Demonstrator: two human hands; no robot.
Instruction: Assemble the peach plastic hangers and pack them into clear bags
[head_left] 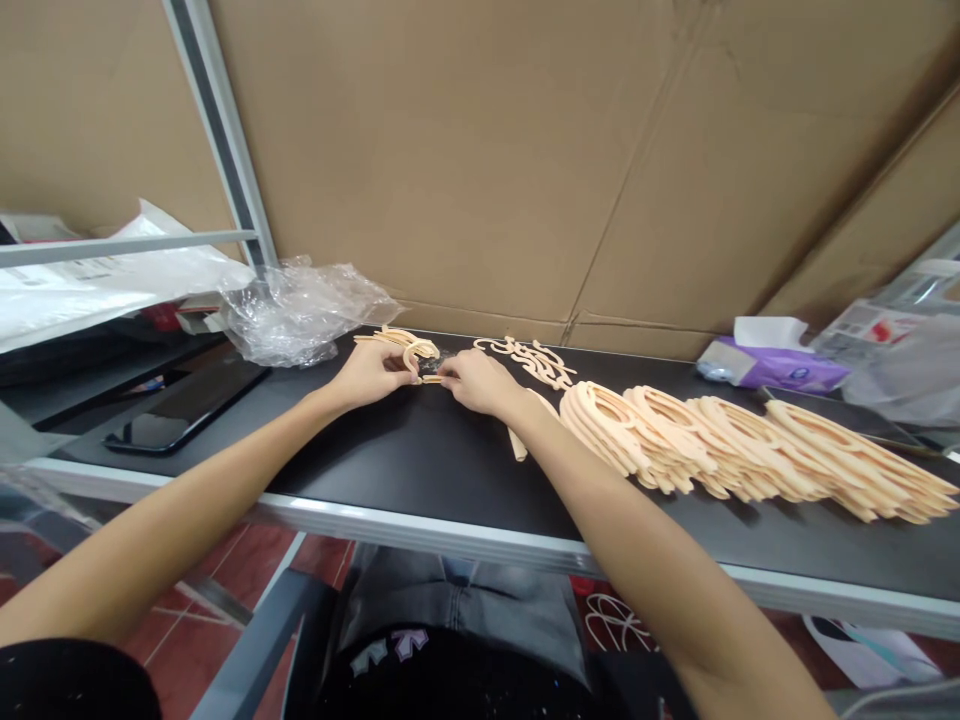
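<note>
My left hand [377,372] pinches a curved cream strip [410,357], which bends up in a loop beside the thumb. Close on its right, my right hand [480,382] has its fingertips closed on the end of a short cream piece [431,379] low between the hands. I cannot tell whether this is part of the same strip. Behind my left hand lies a small pile of cream strips [405,338]. Loose curly cream pieces [536,362] are spread beyond my right hand. Partly hidden under my right forearm is another cream piece [517,445].
Overlapping stacks of looped cream pieces [675,435] run along the right of the black table [420,480]. A purple tissue pack [784,365] stands behind them. Crumpled clear plastic [307,305] and a black phone-like slab [184,410] lie left. Cardboard [465,160] walls the back.
</note>
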